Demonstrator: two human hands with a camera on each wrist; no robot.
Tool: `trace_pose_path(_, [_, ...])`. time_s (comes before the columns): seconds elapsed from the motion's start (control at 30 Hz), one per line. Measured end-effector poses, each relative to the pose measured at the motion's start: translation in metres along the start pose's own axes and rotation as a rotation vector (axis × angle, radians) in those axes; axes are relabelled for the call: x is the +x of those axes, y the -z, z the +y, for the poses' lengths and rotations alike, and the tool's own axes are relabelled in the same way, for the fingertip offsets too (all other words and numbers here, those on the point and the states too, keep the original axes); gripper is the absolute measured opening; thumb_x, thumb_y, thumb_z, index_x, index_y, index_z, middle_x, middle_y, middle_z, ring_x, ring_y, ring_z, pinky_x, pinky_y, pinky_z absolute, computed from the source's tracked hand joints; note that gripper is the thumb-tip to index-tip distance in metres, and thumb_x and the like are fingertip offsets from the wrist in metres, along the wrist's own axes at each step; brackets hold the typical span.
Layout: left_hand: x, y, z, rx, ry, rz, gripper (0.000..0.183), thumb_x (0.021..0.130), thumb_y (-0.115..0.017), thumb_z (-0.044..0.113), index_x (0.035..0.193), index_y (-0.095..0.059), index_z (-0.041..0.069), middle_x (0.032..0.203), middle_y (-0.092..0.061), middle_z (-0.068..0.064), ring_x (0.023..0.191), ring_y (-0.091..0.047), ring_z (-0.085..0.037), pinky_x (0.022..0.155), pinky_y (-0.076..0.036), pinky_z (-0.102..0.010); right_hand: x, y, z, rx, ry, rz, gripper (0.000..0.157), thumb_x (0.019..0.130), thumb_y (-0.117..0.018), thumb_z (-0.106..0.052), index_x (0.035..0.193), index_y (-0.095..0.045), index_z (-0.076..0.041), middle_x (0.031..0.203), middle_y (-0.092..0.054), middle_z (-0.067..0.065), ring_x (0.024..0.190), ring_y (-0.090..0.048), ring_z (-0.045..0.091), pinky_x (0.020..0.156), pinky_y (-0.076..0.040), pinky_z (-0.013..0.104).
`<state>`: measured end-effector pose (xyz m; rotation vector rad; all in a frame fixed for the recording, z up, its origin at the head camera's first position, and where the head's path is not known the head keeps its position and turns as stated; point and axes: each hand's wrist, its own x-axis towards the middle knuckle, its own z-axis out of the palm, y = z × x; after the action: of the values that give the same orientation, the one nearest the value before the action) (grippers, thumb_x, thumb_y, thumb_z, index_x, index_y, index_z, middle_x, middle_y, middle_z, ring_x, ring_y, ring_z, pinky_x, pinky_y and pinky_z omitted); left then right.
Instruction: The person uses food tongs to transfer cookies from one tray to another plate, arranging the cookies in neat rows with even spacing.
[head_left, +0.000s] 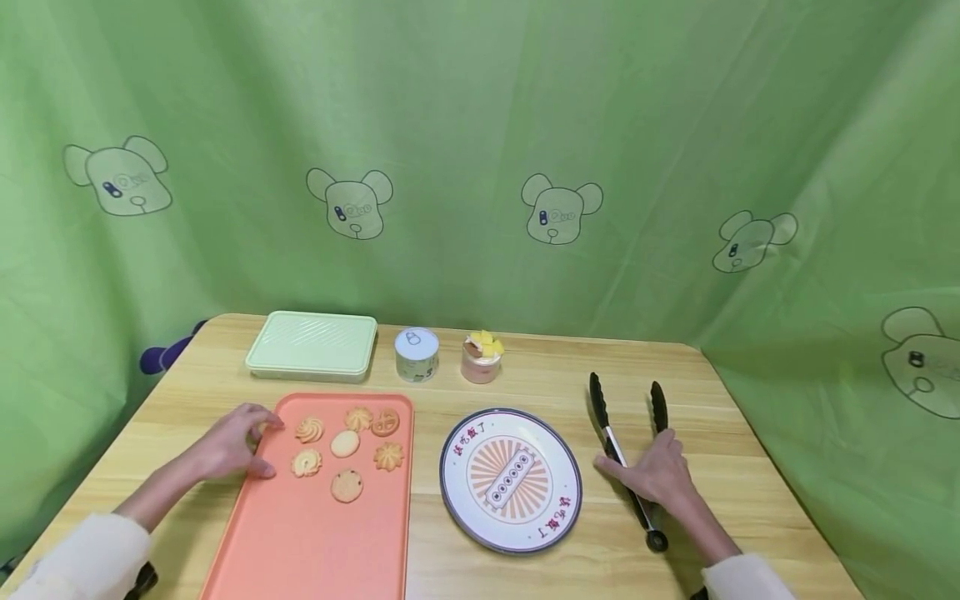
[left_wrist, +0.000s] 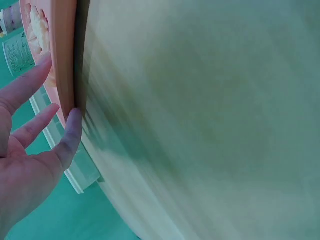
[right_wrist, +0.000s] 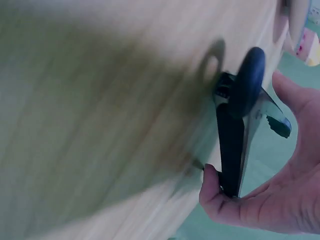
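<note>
My left hand [head_left: 228, 443] is at the left rim of a coral tray [head_left: 315, 550], fingers spread; in the left wrist view a fingertip [left_wrist: 75, 117] meets the tray's side. Several cookies, among them a round one with dark bits [head_left: 347, 486] and a flower-shaped one [head_left: 388, 456], lie in the tray's far half. Over a pair of black-tipped metal tongs [head_left: 617, 450] reaches my right hand [head_left: 660, 473]. Its thumb extends to the left of the tongs and its other fingers lie along the right arm, spanning the spread tongs without gripping them together.
Between tray and tongs lies a white plate [head_left: 558, 475] with a dark rim. Behind it stand a dessert cup with yellow topping [head_left: 480, 367], a round can [head_left: 417, 367] and a pale green lidded box [head_left: 311, 343]. A green curtain [head_left: 450, 100] hangs behind the wooden table [head_left: 540, 375].
</note>
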<state>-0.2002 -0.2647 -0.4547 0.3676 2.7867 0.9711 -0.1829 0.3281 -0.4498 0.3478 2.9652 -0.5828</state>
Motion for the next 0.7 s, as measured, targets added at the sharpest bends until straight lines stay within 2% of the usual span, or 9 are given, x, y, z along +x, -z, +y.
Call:
trace_pose_path(0.07, [-0.002, -0.001, 0.0, -0.028, 0.034, -0.011, 0.062, 0.057, -0.086, 0.009, 0.112, -0.06, -0.004, 0.113, -0.05, -0.025, 0.085, -0.052, -0.023, 0.065, -0.046, -0.03, 0.001, -0.002, 0.0, -0.003, 0.001, 0.009, 0.131, 0.068, -0.071, -0.065, 0.13, -0.004, 0.029, 0.116, -0.031, 0.049, 0.087, -0.051, 0.047, 0.071, -0.05, 0.052])
trace_pose_path(0.13, [-0.003, -0.002, 0.001, -0.045, 0.055, -0.017, 0.061, 0.057, -0.085, 0.006, 0.11, -0.06, -0.005, 0.11, -0.05, -0.025, 0.084, -0.052, -0.024, 0.062, -0.046, -0.03, 0.002, -0.004, 0.0, -0.001, -0.004, 0.007, 0.132, 0.07, -0.069, -0.065, 0.132, 0.0, 0.03, 0.121, -0.025, 0.053, 0.088, -0.051, 0.05, 0.074, -0.05, 0.053])
trace_pose_path(0.3, [-0.005, -0.003, 0.001, -0.042, 0.062, -0.008, 0.058, 0.055, -0.085, 0.003, 0.107, -0.059, -0.006, 0.104, -0.05, -0.023, 0.081, -0.052, -0.023, 0.06, -0.046, -0.029, 0.004, -0.007, -0.003, 0.019, -0.038, -0.019, 0.133, 0.076, -0.064, -0.064, 0.132, 0.013, 0.029, 0.133, -0.004, 0.057, 0.108, -0.041, 0.064, 0.091, -0.042, 0.061])
trace_pose_path(0.4, [-0.006, -0.004, 0.0, -0.046, 0.073, -0.005, 0.058, 0.055, -0.084, 0.001, 0.107, -0.059, -0.006, 0.102, -0.051, -0.022, 0.081, -0.053, -0.023, 0.062, -0.046, -0.03, 0.005, -0.007, -0.002, 0.042, -0.04, -0.009, 0.127, 0.079, -0.063, -0.06, 0.132, 0.01, 0.03, 0.132, -0.008, 0.056, 0.101, -0.046, 0.061, 0.086, -0.045, 0.059])
trace_pose_path(0.53, [-0.006, -0.004, -0.001, -0.039, 0.09, -0.005, 0.058, 0.056, -0.084, 0.001, 0.107, -0.059, -0.006, 0.099, -0.052, -0.02, 0.079, -0.053, -0.023, 0.063, -0.046, -0.031, 0.006, -0.005, 0.0, 0.092, -0.044, 0.023, 0.116, 0.08, -0.065, -0.055, 0.131, -0.004, 0.03, 0.121, -0.026, 0.051, 0.083, -0.051, 0.044, 0.066, -0.051, 0.049])
trace_pose_path(0.63, [-0.005, -0.004, -0.002, -0.025, 0.094, -0.005, 0.057, 0.056, -0.085, 0.002, 0.107, -0.06, -0.005, 0.098, -0.052, -0.019, 0.079, -0.053, -0.023, 0.063, -0.045, -0.031, 0.006, -0.001, 0.0, 0.115, -0.053, 0.057, 0.112, 0.079, -0.065, -0.056, 0.13, -0.012, 0.028, 0.118, -0.032, 0.046, 0.086, -0.051, 0.045, 0.067, -0.051, 0.049])
trace_pose_path(0.7, [-0.005, -0.003, -0.002, -0.02, 0.094, -0.005, 0.056, 0.057, -0.085, 0.002, 0.106, -0.06, -0.005, 0.098, -0.053, -0.019, 0.08, -0.053, -0.023, 0.063, -0.045, -0.031, 0.008, 0.004, -0.001, 0.107, -0.044, 0.08, 0.113, 0.079, -0.065, -0.058, 0.133, -0.012, 0.026, 0.121, -0.032, 0.048, 0.096, -0.049, 0.053, 0.076, -0.05, 0.055])
